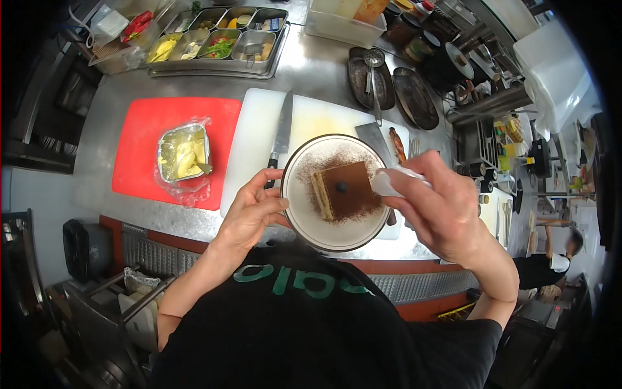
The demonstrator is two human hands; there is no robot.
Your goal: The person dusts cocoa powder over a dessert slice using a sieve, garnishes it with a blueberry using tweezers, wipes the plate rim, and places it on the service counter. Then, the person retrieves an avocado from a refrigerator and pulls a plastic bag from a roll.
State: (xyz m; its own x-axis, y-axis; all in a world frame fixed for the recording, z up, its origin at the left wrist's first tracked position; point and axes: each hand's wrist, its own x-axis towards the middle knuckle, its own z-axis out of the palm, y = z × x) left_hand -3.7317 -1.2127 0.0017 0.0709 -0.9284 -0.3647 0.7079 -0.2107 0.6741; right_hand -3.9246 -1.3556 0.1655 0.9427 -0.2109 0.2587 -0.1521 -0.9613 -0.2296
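A round plate (300,223) with a dark rim carries a layered cake slice (353,183) dusted with brown powder, a small dark round piece on its top. Powder is also scattered on the plate around the slice. My left hand (254,206) grips the plate's left edge, thumb on the rim. My right hand (437,206) pinches a folded white cloth or tissue (398,181), which lies over the plate's right side beside the slice. Beneath the plate is a white cutting board (243,142), with a knife (282,129) on it at the plate's upper left.
A red board (136,152) holds a metal tub of yellow food (184,153). Ingredient trays (220,42) stand at the back left. Dark oval dishes (416,97), a slotted spoon (374,59) and a wide blade (376,139) lie beyond the plate. Another person (557,259) is at far right.
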